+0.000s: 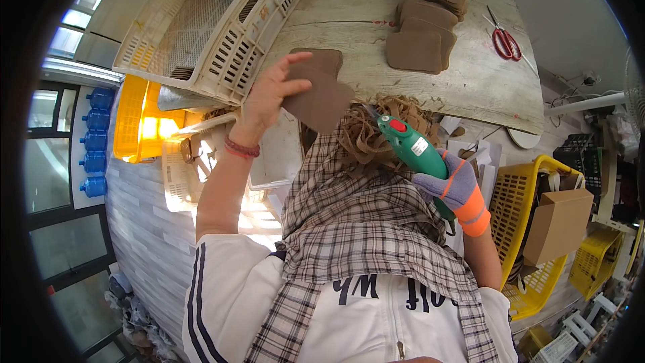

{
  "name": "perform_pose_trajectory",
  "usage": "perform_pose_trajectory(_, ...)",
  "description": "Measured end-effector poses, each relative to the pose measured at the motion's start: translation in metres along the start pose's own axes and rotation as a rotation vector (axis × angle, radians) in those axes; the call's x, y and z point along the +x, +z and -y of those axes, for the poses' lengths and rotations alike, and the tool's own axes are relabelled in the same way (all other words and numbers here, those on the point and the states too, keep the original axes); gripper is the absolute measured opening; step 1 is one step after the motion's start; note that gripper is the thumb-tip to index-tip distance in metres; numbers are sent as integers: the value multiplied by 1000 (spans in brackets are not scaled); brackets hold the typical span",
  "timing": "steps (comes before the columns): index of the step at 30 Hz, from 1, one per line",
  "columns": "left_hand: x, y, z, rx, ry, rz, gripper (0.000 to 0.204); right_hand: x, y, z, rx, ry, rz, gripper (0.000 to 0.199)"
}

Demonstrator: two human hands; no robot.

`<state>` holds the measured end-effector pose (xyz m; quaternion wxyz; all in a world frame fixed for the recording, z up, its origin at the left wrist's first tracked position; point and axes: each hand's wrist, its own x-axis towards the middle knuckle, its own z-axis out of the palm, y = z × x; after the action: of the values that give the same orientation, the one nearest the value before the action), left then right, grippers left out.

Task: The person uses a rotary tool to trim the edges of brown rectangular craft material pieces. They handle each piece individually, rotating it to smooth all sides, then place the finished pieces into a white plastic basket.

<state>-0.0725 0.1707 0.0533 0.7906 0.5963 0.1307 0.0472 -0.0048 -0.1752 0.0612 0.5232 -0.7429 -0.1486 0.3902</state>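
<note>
My bare left hand (267, 94), with a red beaded bracelet at the wrist, grips a flat brown sheet piece (321, 104) by its left side. A second brown piece (326, 59) shows just behind it, by the table's near edge. In my right hand (458, 187), which wears a grey and orange glove, is a green handheld electric cutter (411, 146) with a red button. Its tip points up and left, a little right of the held piece. A heap of curly brown offcut strips (366, 138) lies on my checked apron (356, 218), under the cutter.
Stacks of brown pieces (415, 47) and red-handled scissors (506, 44) lie on the worn table (342, 20). A white slatted crate (232, 47) leans at the table's left. Yellow baskets stand left (131, 117) and right (521, 228), the right one holding a cardboard box (557, 225).
</note>
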Motion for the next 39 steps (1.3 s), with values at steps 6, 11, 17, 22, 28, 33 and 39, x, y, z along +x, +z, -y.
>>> perform_pose_trajectory(6,62,-51,28,717,278,-400,36,-8,-17,-13,85,-16,-112,40)
perform_pose_trajectory(11,93,37,28,1488,852,-338,42,-11,-27,-47,245,8,-215,36)
perform_pose_trajectory(17,160,104,80,1402,747,-204,56,-13,-29,-59,125,39,-284,41)
perform_pose_trajectory(22,163,111,89,1329,611,-302,49,-15,-30,-68,146,27,-324,44)
perform_pose_trajectory(28,141,83,70,456,-4,-131,25,-6,-31,-52,133,23,-326,44)
perform_pose_trajectory(33,73,112,40,-472,199,-298,36,9,-20,-24,195,-37,-311,40)
perform_pose_trajectory(39,54,116,50,-986,288,-345,38,20,-6,9,158,-73,-251,38)
